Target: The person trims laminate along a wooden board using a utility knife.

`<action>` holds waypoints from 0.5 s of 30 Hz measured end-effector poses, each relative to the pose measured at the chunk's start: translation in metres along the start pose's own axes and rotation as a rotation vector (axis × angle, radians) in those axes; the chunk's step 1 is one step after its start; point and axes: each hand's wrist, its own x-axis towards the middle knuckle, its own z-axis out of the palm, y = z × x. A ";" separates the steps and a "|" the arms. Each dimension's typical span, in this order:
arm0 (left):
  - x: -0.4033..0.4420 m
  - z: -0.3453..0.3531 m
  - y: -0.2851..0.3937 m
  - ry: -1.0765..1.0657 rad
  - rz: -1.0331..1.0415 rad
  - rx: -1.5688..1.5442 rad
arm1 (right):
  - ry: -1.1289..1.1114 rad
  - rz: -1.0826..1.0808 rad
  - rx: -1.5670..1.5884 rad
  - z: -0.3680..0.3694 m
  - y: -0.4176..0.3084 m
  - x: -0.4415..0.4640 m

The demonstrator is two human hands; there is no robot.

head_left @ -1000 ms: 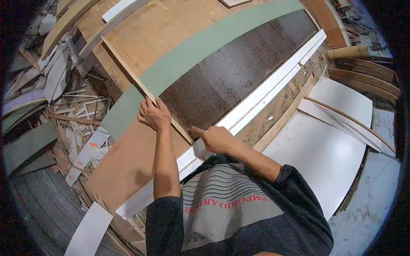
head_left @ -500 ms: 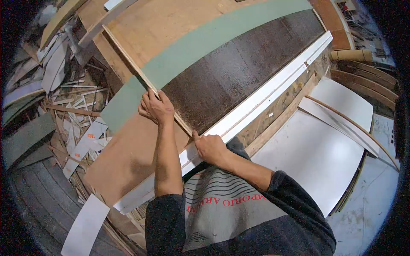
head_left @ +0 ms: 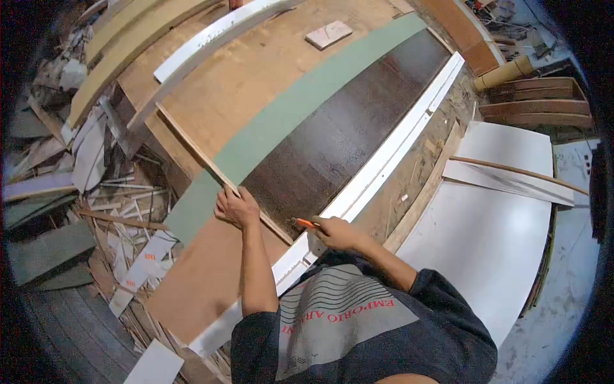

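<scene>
My left hand is closed around a thin wooden strip, which lies slantwise across a green sheet and the end of a dark brown panel. In my right hand is a slim orange tool with a dark tip; its exact kind is too small to make out. The tip points left, over the panel's near corner close to the strip's lower end. A long white strip runs along the panel's near edge, beneath my right hand.
A plain brown board lies at the near left. Beyond the green sheet are a small block and a curved white piece. Wood offcuts heap up on the left. White sheets lie to the right.
My right hand has come off the wooden strip's lower end and moved slightly right; the orange tool now shows in it. My left hand stays on the strip. The view has shifted.
</scene>
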 end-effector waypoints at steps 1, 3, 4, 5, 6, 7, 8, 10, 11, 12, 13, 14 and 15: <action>0.001 0.001 -0.001 -0.039 -0.028 0.002 | 0.017 -0.009 -0.001 -0.003 0.002 -0.007; 0.000 0.010 -0.006 0.057 0.007 0.003 | 0.212 0.029 0.242 -0.008 0.007 -0.023; -0.001 0.008 -0.005 0.069 0.012 0.016 | 0.224 0.132 0.287 -0.013 0.004 -0.031; -0.002 0.008 -0.003 0.079 0.017 0.029 | 0.233 0.129 0.293 -0.010 0.012 -0.035; -0.002 0.003 0.000 0.081 0.025 0.028 | 0.330 0.119 0.298 -0.006 0.021 -0.038; -0.002 -0.004 0.003 0.037 0.020 0.020 | 0.425 0.112 0.302 -0.002 0.029 -0.042; -0.004 -0.008 0.004 -0.008 0.013 0.012 | 0.464 0.145 0.309 0.002 0.037 -0.046; -0.004 -0.001 0.001 0.022 0.023 0.026 | 0.511 0.124 0.328 0.000 0.046 -0.049; -0.003 0.003 -0.001 0.053 0.030 0.043 | 0.554 0.102 0.348 -0.001 0.050 -0.049; -0.003 0.000 0.000 0.050 0.044 0.027 | 0.551 0.102 0.347 -0.003 0.055 -0.048; -0.005 -0.003 0.003 0.052 0.039 0.030 | 0.581 0.109 0.372 -0.005 0.059 -0.046; -0.005 -0.006 0.004 -0.002 0.009 0.039 | 0.609 0.113 0.397 -0.008 0.064 -0.043; -0.003 -0.010 0.008 -0.052 -0.024 0.049 | 0.600 0.103 0.395 -0.019 0.060 -0.042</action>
